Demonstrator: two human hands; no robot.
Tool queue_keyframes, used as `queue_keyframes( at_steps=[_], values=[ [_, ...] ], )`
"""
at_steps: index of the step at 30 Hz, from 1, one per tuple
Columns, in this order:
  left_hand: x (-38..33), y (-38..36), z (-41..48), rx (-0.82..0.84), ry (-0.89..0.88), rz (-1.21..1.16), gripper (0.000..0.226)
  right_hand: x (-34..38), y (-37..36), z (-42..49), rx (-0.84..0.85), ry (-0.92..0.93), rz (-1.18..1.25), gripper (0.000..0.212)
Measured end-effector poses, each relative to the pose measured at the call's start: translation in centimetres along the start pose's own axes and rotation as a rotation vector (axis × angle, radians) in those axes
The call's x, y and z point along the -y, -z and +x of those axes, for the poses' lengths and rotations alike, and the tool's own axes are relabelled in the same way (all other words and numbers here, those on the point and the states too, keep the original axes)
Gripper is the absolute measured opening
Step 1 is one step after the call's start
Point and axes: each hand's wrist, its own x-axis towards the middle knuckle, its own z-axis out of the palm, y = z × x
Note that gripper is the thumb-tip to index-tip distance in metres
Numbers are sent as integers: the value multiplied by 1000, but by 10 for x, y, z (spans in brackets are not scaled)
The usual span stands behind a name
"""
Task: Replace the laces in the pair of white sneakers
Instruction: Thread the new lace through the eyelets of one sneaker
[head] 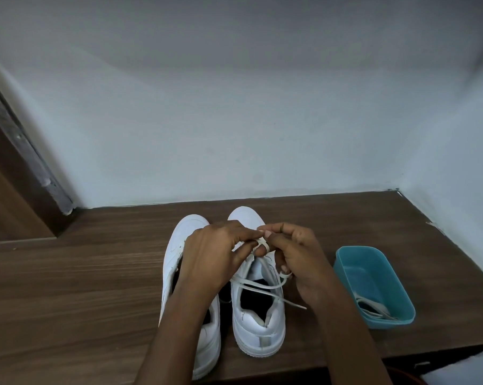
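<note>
Two white sneakers stand side by side on a brown wooden table [82,273], toes toward the wall. My left hand [215,254] reaches across the left sneaker [179,245] to the right sneaker [258,320]. It pinches the white lace [259,287] above that shoe's eyelets. My right hand [293,257] pinches the same lace close by, and a loop of it wraps round one fingertip. Loose lace ends trail over the right sneaker's opening toward the right.
A teal plastic tub [345,262] sits to the right of the shoes with more white laces [373,308] lying in it. A pale wall runs behind and to the right. The table's front edge lies near the shoes' heels.
</note>
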Motion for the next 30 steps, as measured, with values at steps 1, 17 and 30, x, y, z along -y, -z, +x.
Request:
queue_keyframes(
  at_steps=[1,17,30],
  values=[
    [-1,0,0,2,1,27,14,0,0,0,2,2,17,15],
    [9,11,0,243,210,-150,5,10,43,6,-576,408,97,19],
    [14,11,-1,366,392,-504,20,10,49,-1,-544,221,-647,53]
  ],
)
